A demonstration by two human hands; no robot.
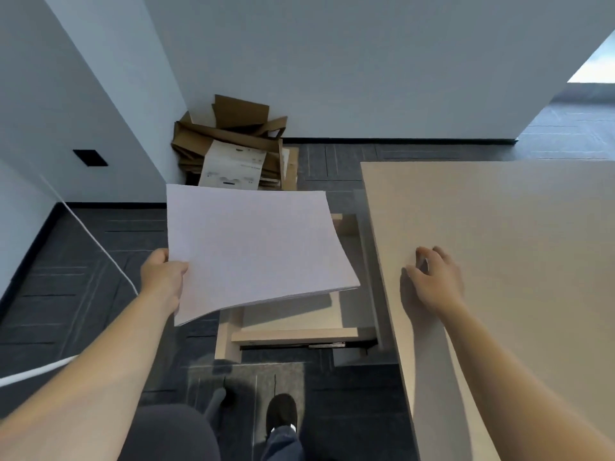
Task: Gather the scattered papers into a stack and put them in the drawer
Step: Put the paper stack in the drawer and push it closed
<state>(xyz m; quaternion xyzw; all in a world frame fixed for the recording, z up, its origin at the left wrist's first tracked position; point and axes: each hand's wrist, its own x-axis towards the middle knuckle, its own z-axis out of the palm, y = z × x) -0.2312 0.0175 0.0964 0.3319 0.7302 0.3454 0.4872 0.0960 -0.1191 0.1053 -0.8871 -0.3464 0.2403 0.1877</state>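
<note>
- Head view: I watch the left hand (163, 277) pinch a stack of white papers (256, 247) by its near left corner, thumb on top and fingers underneath; the sheets are smooth and blank, and they sag slightly along the near edge, where several layered edges show.
- The stack hangs in the air above an open drawer (293, 334) of pale, smooth wood, pulled out from under the desk (499, 244); the papers do not touch it.
- The right hand (432, 281) rests flat near the left edge of the desk, fingers loosely curled and holding nothing.
- The desk top is one broad matte beige slab with a straight edge and a square far corner.
- The floor (83, 277) is dark grey carpet tile with thin pale lines.
- One pile of flattened brown cardboard (233, 141) leans in the wall corner, with a pale printed sheet on its front.
- One white cable (100, 247) runs down across the left wall and floor.
- One small black rectangular plate (90, 158) sits on the left wall.
- One dark shoe (281, 414) with a blue trouser leg stands on the carpet below the drawer.
</note>
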